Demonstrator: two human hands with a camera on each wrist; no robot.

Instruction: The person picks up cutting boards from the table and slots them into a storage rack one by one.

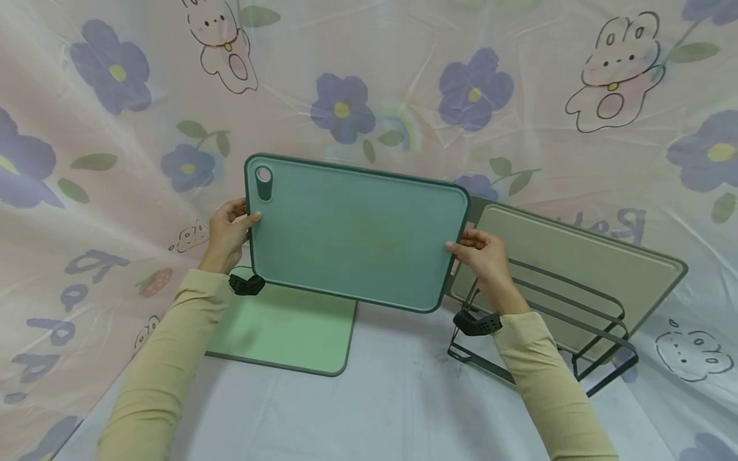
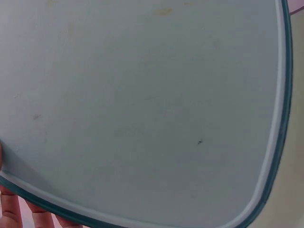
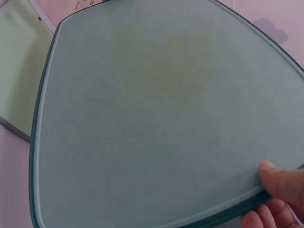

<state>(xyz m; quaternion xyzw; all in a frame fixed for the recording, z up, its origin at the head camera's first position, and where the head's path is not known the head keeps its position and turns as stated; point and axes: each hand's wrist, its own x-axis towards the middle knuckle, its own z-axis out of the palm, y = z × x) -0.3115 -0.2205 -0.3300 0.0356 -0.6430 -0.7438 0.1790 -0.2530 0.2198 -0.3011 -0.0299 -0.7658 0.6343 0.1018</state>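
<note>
Both hands hold a teal cutting board (image 1: pixel 357 234) with a dark green rim, raised off the table and tilted so its face shows. My left hand (image 1: pixel 227 234) grips its left short edge, thumb on the face, just below the hanging hole. At the right short edge my right hand (image 1: pixel 481 256) pinches the board between thumb and fingers. The right wrist view shows that thumb (image 3: pixel 280 183) on the face and fingers behind the rim. Faint brownish stains mark the surface of the board (image 2: pixel 152 95). Only parts of the left fingers (image 2: pixel 40 216) show in the left wrist view.
A light green cutting board (image 1: pixel 288 330) with a grey rim lies at the left, partly behind the teal one. On the right a dark wire rack (image 1: pixel 611 336) holds a beige board (image 1: pixel 576 269). A flowered curtain (image 1: pixel 403 77) hangs behind the white table (image 1: pixel 380 397).
</note>
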